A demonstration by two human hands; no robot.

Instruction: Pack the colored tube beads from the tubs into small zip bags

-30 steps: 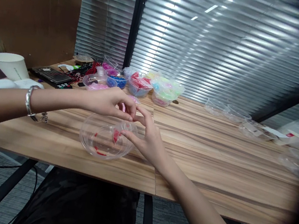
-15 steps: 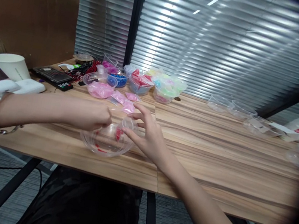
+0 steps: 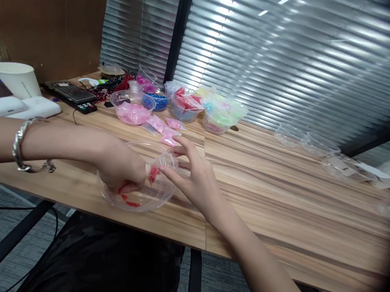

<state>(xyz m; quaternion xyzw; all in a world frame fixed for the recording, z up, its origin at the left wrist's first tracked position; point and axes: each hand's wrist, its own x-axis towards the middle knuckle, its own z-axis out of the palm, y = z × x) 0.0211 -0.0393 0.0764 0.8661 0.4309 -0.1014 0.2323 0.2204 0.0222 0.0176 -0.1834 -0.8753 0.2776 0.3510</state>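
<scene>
Two hands at one clear bowl (image 3: 162, 197) right now. Left hand (image 3: 124, 162) is dipped inside it, fingers curled together down by some loose red pieces (image 3: 133, 204) on the bowl's floor; can't tell if the fingertips actually have any. Right hand (image 3: 197, 178) is over the bowl's right side, thumb and fingers spread around a small clear bag (image 3: 154, 174) with red stuff in the bottom, holding it inside the rim. Just behind the bowl are pink packets (image 3: 157, 123), then a tub of pink stuff (image 3: 133, 112) farther back.
</scene>
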